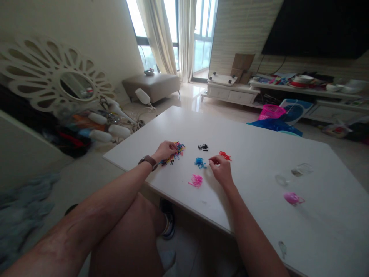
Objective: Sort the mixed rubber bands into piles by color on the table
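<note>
My left hand [167,150], with a watch on the wrist, is closed at the mixed pile of small coloured pieces [176,153]; whatever its fingers pinch is too small to name. My right hand [219,166] hovers just right of a blue pile [199,162], thumb and fingertips pressed together, and what they hold, if anything, cannot be made out. A red-orange pile [225,156] lies just beyond that hand. Farther back sits a black pile [203,147], and a pink pile [196,181] lies nearer the front edge.
On the right of the white table [253,181] are a clear glass jar [301,169], a round clear lid [281,179], a pink cup-like object [293,198] and a small clear item [282,249]. A large mirror frame and white lamp parts stand on the left.
</note>
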The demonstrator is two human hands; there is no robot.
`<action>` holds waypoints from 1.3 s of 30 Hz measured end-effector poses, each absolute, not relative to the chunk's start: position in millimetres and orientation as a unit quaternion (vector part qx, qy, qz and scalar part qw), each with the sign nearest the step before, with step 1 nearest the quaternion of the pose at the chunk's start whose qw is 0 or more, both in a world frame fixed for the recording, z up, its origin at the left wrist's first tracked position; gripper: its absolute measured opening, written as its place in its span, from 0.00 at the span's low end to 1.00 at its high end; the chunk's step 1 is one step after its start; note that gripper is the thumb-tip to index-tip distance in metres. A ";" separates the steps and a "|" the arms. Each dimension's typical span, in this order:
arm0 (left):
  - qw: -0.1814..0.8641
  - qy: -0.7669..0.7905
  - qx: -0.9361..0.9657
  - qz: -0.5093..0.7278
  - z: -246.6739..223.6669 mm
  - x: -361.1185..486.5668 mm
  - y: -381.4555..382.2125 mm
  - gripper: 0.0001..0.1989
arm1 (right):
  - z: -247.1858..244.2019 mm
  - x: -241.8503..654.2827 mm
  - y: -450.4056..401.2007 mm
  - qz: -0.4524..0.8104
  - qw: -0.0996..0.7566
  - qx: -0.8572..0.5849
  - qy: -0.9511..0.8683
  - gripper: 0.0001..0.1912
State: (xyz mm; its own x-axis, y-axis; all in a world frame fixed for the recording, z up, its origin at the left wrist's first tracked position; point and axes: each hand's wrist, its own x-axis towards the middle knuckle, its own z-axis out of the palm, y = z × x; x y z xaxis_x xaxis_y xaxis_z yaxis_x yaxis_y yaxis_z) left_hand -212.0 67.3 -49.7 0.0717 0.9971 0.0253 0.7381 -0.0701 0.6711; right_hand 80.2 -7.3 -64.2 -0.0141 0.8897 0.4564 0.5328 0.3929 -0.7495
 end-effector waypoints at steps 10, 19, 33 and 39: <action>0.211 0.667 0.683 0.211 -50.0 -210.8 64.5 0.03 | -64.7 81.9 -6.1 0.186 0.482 -0.517 -0.682 0.05; 0.267 0.579 0.721 0.270 -19.7 -187.7 57.0 0.07 | -67.5 81.4 -4.5 0.200 0.485 -0.514 -0.679 0.06; 0.324 0.354 0.839 0.257 -8.1 -110.5 32.3 0.04 | -69.7 75.4 -3.1 0.427 0.541 -0.433 -0.580 0.14; 0.345 0.355 0.828 0.264 -7.2 -105.1 33.0 0.04 | -70.1 76.4 -1.3 0.386 0.558 -0.454 -0.577 0.13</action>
State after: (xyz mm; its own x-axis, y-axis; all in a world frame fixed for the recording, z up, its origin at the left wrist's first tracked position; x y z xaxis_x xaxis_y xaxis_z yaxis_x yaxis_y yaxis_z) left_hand -105.1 33.0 -7.2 0.6087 0.7696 0.1927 0.4052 -0.5104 0.7585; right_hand 76.4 -1.3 -70.1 0.0359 0.9555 0.2929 0.0933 0.2886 -0.9529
